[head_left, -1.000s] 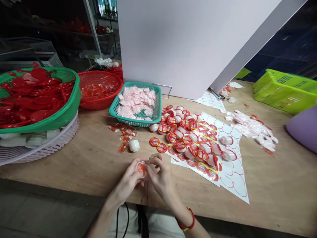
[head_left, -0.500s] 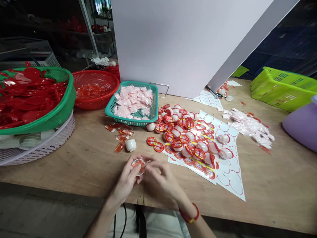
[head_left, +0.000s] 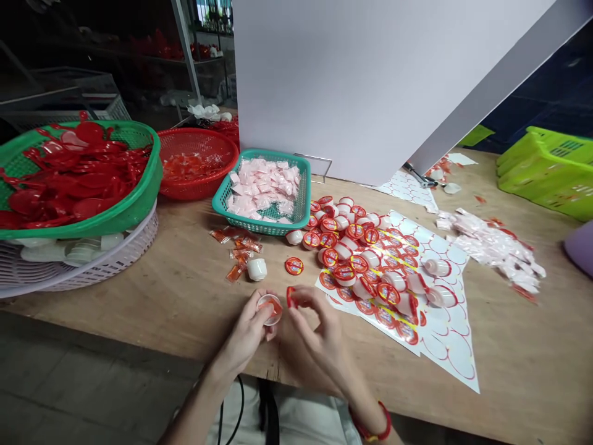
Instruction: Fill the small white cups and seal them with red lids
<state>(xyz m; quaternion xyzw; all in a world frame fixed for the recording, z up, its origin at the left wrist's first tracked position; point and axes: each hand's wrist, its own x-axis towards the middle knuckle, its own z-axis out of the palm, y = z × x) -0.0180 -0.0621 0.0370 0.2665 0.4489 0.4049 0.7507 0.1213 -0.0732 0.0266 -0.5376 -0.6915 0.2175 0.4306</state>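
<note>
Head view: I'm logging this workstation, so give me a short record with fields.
Left hand: holds open white cup, orange contents
Right hand: pinches red label, apart from the cup
Beyond hands: another white cup, loose label, orange packets
Teal basket: pale pink packets
Red basket: more orange packets
Green basket: red plastic pieces

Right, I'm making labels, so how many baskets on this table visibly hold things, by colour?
Green basket: 1
Red basket: 1
Teal basket: 1
Pale purple basket: 1
Total: 4
</note>
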